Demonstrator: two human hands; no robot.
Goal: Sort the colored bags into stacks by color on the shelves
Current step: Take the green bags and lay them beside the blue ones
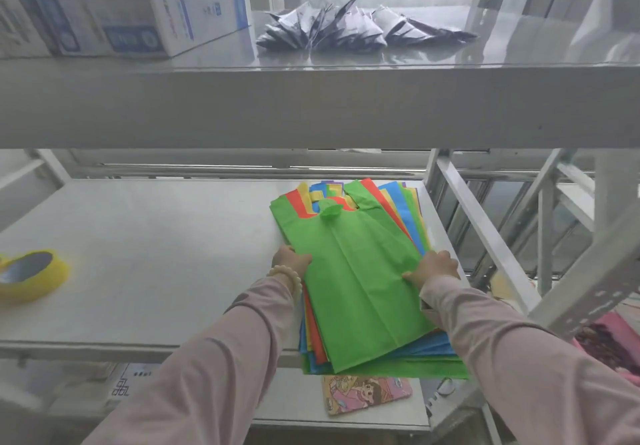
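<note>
1. Grey metal shelving filled the view, and the middle shelf [156, 254] carried one mixed pile of bags [391, 202] at its right end, overhanging the front edge.
2. A green bag [360, 281] lay on top of that pile. The left hand [291, 260] held its left edge and the right hand [434, 266] its right edge, with the fingers [301, 258] of both curled onto the fabric.
3. The step looked like the very start of sorting: taking the top green bag off, with no single-colour stack yet laid out.
4. Next, the bag probably needed lifting free without dragging the layers beneath, then laying flat on the bare stretch of shelf to the left.
5. Count: two hands and one pile. Green, red, yellow, blue and purple edges showed, but the number of bags could not be told.
6. Also seen: one yellow tape roll [33, 276] far left, boxes [138, 18] and a heap of dark packets [346, 25] on the upper shelf [311, 105], and one cartoon-printed pouch [367, 392] below.
</note>
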